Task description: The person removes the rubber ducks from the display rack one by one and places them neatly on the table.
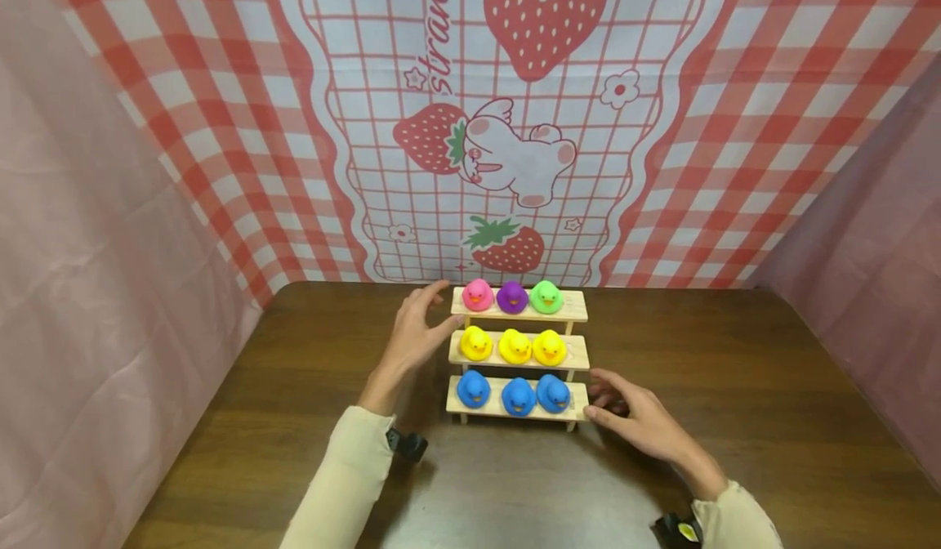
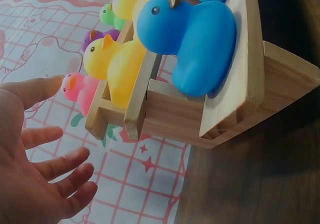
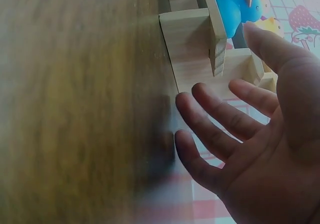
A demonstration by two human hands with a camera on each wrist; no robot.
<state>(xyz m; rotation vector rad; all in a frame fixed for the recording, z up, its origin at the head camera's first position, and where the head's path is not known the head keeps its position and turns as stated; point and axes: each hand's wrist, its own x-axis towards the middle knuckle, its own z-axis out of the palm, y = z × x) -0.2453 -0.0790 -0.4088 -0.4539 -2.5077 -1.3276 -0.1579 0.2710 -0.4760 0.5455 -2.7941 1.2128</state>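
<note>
A three-step wooden stand [image 1: 459, 404] holds rubber ducks in rows. On its top step sit a pink duck [image 1: 478, 295], a purple duck [image 1: 512, 296] and a green duck [image 1: 546, 296]. Yellow ducks [image 1: 515, 346] fill the middle step, and blue ducks [image 1: 519, 397] the lowest one. My left hand [image 1: 421, 328] is at the stand's left side by the upper steps, its fingers apart and holding nothing in the left wrist view. At the lower right end is my right hand [image 1: 643, 418], thumb near the bottom step, its fingers loosely bent with nothing in them.
The stand is on a brown wooden table [image 1: 309, 369], near its back edge. Behind it hangs a red-and-white checked cloth [image 1: 294, 165] with strawberry prints. Pink curtains [image 1: 95, 287] close off both sides. A dark wrist camera [image 1: 407, 444] is strapped at my left cuff.
</note>
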